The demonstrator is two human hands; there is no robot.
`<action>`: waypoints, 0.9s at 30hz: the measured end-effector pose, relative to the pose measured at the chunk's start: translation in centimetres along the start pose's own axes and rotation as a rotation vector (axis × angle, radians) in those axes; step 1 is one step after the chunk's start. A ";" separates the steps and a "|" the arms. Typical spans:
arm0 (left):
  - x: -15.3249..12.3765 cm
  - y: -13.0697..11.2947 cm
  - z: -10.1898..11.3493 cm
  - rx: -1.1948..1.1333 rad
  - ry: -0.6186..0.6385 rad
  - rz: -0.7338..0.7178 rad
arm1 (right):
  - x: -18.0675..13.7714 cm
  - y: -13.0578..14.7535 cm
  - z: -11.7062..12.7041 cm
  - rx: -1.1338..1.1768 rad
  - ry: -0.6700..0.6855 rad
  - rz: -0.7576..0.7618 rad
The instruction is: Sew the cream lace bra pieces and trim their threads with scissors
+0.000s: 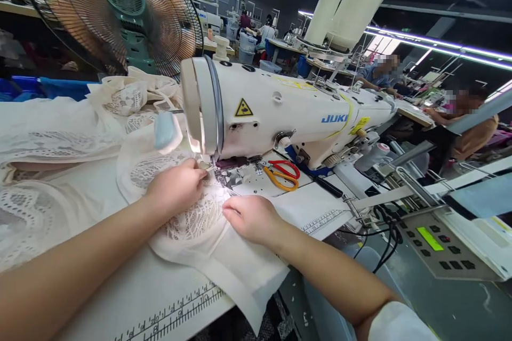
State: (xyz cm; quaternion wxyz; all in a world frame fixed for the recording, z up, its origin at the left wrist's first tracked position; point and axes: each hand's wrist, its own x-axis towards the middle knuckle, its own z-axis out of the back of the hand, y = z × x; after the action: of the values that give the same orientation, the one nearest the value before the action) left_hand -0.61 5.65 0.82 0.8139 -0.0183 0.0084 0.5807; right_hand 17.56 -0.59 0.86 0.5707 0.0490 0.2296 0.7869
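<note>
From where I stand, the right hand (252, 218) has its grip pinched, thumb against forefinger, on the edge of a cream lace garment (192, 221). The left hand (178, 186) has its grip closed on the same cloth, just beside the needle, its fingertips partly hidden. The garment lies on the table (108, 303), partly beneath both hands at the needle end of the white sewing machine (256, 106), a plain strip of it drooping over the near edge. Snips (285, 176) with red and orange handles rest under the machine's arm. More lace pieces (60, 141) are heaped to the left, and behind them stands a big fan (120, 5). A control panel (436, 245) with a lit green display sits off to the right.
</note>
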 end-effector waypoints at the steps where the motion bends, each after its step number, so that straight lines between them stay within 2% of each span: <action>1: -0.5 0.0 0.2 0.016 0.000 -0.005 | -0.3 -0.2 0.1 -0.032 -0.008 0.027; 4: -2.8 0.2 0.1 0.061 -0.077 -0.126 | -1.4 -1.1 0.1 -0.157 -0.012 0.139; 7: -5.4 0.7 -1.0 0.060 -0.148 -0.275 | -2.2 -1.9 0.1 -0.238 0.022 0.218; 8: -6.0 0.8 -1.4 0.062 -0.125 -0.274 | -2.3 -2.0 0.1 -0.251 0.029 0.228; 11: -7.0 0.8 -1.8 0.118 0.035 -0.146 | -2.1 -2.1 0.1 -0.273 0.034 0.234; 15: -6.2 0.9 -1.3 0.140 0.212 -0.023 | -1.4 -1.4 0.8 -0.285 0.083 0.205; 17: -5.4 1.8 -1.6 0.107 0.192 -0.005 | -0.8 -0.9 1.3 -0.290 0.134 0.171; 20: -4.2 4.2 -2.9 0.035 0.052 -0.055 | 0.2 -0.4 1.7 -0.287 0.189 0.126; 22: -3.4 5.6 -3.6 -0.007 0.009 -0.088 | 0.8 -0.1 1.9 -0.283 0.204 0.103; 27: -1.7 6.3 -2.8 -0.080 0.114 -0.028 | 1.7 0.7 2.1 -0.305 0.281 0.038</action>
State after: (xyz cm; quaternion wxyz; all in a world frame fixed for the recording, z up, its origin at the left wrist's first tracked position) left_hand -7.07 6.00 -2.01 0.8187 -0.0840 0.0311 0.5672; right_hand 17.09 1.40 2.67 0.5189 -0.1439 0.1841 0.8223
